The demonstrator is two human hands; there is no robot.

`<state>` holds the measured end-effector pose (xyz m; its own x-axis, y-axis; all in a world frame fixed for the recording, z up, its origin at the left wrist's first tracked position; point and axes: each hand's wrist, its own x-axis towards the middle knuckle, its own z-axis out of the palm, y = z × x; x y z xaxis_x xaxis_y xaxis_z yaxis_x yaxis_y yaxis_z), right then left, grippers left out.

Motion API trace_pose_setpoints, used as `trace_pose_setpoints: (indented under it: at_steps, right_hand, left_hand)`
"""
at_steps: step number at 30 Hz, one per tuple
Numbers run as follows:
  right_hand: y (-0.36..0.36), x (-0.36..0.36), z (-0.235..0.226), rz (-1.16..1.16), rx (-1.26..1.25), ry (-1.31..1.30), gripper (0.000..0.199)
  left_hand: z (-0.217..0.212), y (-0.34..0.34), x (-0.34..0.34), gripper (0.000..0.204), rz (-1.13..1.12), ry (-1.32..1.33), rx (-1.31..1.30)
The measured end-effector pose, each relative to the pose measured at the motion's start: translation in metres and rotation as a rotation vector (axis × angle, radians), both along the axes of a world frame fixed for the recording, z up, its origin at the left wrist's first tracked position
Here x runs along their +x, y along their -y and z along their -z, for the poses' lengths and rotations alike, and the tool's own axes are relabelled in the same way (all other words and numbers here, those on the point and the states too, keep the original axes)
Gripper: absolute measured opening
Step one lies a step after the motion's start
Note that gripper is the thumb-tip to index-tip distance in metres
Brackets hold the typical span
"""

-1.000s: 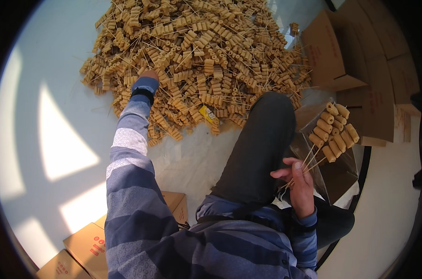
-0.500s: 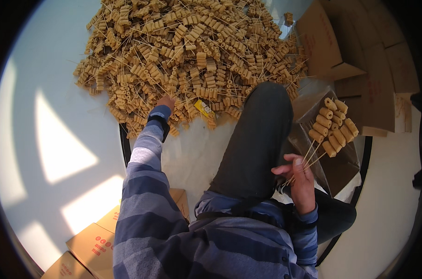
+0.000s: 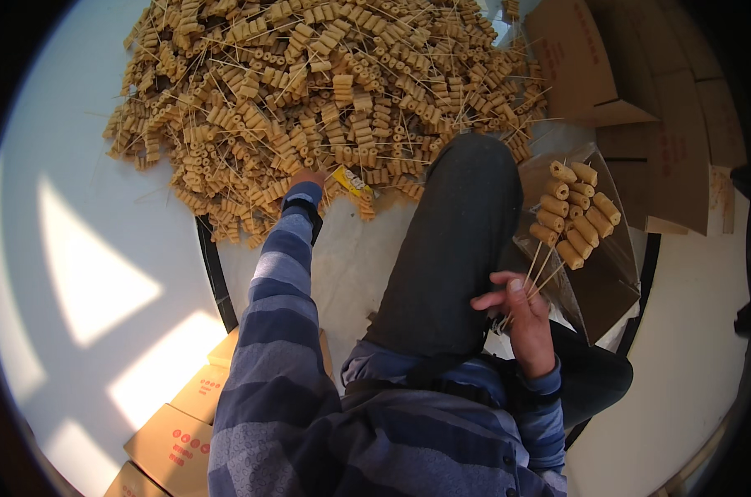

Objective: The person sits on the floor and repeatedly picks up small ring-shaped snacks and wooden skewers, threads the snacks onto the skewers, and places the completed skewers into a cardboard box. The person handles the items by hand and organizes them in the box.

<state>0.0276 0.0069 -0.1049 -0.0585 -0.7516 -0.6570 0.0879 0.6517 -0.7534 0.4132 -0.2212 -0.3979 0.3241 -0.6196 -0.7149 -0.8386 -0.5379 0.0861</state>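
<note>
A large heap of skewers (image 3: 309,91) lies ahead of me, each a thin stick threaded with tan, hollow, tube-shaped rolls. At its near edge is my left hand (image 3: 309,177), reaching in beside a small yellow packet (image 3: 348,180). Its fingers are hidden by the hand and the heap, so whether it holds anything does not show. On the right, my right hand (image 3: 528,323) is closed round the sticks of several skewers (image 3: 576,217). Their rolls fan out upward over an open, plastic-lined cardboard box (image 3: 601,306).
Other open cardboard boxes (image 3: 678,157) stand at the far right. Printed boxes (image 3: 172,447) sit at the lower left, near my left arm. My bent leg (image 3: 458,248) comes between the two hands. Sunlight falls on the pale surface (image 3: 94,273) to the left.
My left hand has shifted right along the heap's near edge, closer to the yellow packet. The right hand keeps its skewers, almost unmoved. The whole view has tilted slightly.
</note>
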Motion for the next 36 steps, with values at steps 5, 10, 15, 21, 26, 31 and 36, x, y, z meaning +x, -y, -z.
trace_pose_setpoints:
  at_steps: [5, 10, 15, 21, 26, 31, 36]
  right_hand:
    - [0.000, 0.001, -0.001, 0.004, -0.035, 0.012, 0.044]
    - [-0.001, -0.001, -0.002, 0.000, -0.036, 0.026, 0.044]
    - [-0.003, 0.005, -0.006, 0.083, -0.071, 0.188, 0.045]
    - [-0.005, 0.017, -0.018, 0.087, -0.132, 0.372, 0.050]
    - [-0.027, 0.011, -0.031, 0.013, -0.322, 0.287, 0.049]
    - [-0.054, -0.009, -0.033, 0.054, -0.393, 0.281, 0.035]
    - [-0.071, -0.024, -0.042, 0.173, -0.373, 0.388, 0.032]
  left_hand:
    - [0.001, 0.000, -0.006, 0.052, 0.081, 0.080, -0.084]
    - [0.009, -0.009, 0.015, 0.053, 0.268, 0.047, -0.265]
    - [-0.089, -0.028, 0.009, 0.050, 0.125, -0.365, -0.473]
    - [-0.246, -0.097, -0.127, 0.043, -0.199, -1.338, -0.585]
    - [-0.306, -0.158, -0.236, 0.043, -0.148, -1.440, -0.380]
    - [-0.330, -0.187, -0.286, 0.043, -0.084, -1.440, -0.210]
    - [-0.335, -0.201, -0.293, 0.043, 0.039, -1.475, 0.106]
